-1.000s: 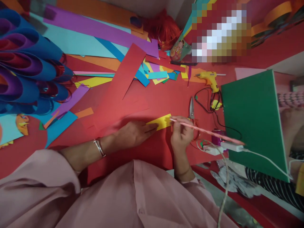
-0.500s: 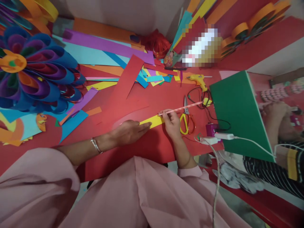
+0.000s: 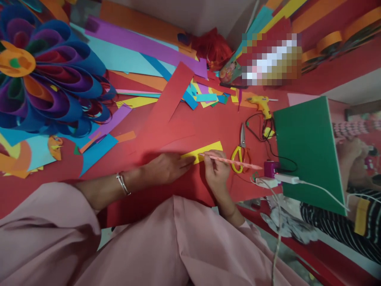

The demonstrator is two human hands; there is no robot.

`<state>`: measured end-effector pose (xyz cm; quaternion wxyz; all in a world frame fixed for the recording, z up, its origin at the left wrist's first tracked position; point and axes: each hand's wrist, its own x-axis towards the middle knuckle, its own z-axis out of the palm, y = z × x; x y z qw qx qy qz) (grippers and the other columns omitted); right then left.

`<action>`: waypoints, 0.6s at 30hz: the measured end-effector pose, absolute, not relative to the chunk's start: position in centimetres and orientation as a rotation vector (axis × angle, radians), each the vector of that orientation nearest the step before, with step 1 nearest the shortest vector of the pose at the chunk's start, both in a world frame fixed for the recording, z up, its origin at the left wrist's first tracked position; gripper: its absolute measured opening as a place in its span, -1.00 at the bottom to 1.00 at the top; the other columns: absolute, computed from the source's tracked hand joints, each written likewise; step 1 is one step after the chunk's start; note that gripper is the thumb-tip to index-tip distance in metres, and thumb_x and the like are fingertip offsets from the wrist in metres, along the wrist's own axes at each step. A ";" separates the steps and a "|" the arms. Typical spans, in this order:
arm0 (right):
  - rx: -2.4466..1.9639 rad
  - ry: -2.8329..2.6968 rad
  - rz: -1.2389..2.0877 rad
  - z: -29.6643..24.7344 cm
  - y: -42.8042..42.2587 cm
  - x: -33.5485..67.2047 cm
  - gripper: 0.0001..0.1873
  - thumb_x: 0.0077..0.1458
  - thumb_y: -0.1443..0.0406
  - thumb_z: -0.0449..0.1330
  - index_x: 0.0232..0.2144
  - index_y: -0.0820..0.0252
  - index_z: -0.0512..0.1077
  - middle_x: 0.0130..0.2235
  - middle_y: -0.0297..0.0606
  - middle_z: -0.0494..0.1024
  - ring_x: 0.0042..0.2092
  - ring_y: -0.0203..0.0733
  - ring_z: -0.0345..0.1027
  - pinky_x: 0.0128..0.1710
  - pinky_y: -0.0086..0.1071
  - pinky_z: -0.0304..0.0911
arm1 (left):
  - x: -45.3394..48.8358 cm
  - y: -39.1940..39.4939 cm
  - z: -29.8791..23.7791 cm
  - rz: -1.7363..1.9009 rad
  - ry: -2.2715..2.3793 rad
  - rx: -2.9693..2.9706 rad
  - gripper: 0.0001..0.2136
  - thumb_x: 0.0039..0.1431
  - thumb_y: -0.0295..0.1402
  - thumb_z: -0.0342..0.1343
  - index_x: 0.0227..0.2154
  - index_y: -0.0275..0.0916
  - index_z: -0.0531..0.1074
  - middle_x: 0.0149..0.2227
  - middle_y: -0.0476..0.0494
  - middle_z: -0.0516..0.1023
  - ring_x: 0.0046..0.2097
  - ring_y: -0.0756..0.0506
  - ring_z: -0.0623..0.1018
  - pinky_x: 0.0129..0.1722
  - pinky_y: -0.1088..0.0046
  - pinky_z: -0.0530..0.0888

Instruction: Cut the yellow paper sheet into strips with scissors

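Note:
A yellow paper strip (image 3: 214, 147) lies on the red tabletop in front of me. My left hand (image 3: 170, 168) rests flat on its left end, fingers stretched out and holding nothing. In my right hand (image 3: 216, 169) is a slim pink patterned pencil (image 3: 238, 162), gripped near its tip. That tip is at the strip, close to my left fingertips; whether it touches the paper I cannot tell. Just right of my right hand lie yellow-handled scissors (image 3: 238, 153), blades pointing away from me.
A yellow glue gun (image 3: 260, 104) with a dark cord lies beyond the scissors. An upright green board (image 3: 303, 151) and a white plug (image 3: 285, 178) stand right; another person's arm shows behind the board. A large layered paper flower (image 3: 62, 67) fills the left, with paper strips (image 3: 175, 91) behind.
The pencil's back end has swung toward me, and its tip has moved onto the strip near my left fingers. My left hand stays on the strip. The whole view has shifted slightly.

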<state>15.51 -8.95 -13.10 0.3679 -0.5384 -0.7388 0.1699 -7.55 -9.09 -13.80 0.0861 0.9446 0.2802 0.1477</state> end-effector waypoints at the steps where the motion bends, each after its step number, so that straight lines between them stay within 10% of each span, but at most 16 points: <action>1: -1.383 -1.942 0.421 -13.2 -9.2 15.3 -0.77 0.43 0.22 0.15 -0.23 0.08 0.59 -0.24 -0.22 0.67 -0.14 -0.07 0.54 -0.05 -0.13 0.41 | -7.6 -9.2 -13.8 0.411 0.847 2.818 -0.61 0.49 -0.52 -0.13 0.23 -0.33 0.45 0.28 -0.30 0.53 -0.20 -0.16 0.64 -0.32 0.27 0.56; 18: -1.435 -1.997 0.309 -14.0 -9.0 15.9 -0.72 0.45 0.24 0.10 -0.24 0.08 0.59 -0.23 -0.20 0.70 -0.14 -0.06 0.55 -0.06 -0.15 0.40 | -7.7 -9.3 -13.5 0.265 0.859 2.701 -0.53 0.45 -0.56 -0.13 0.33 -0.26 0.38 0.31 -0.34 0.50 -0.15 -0.16 0.64 -0.25 0.30 0.54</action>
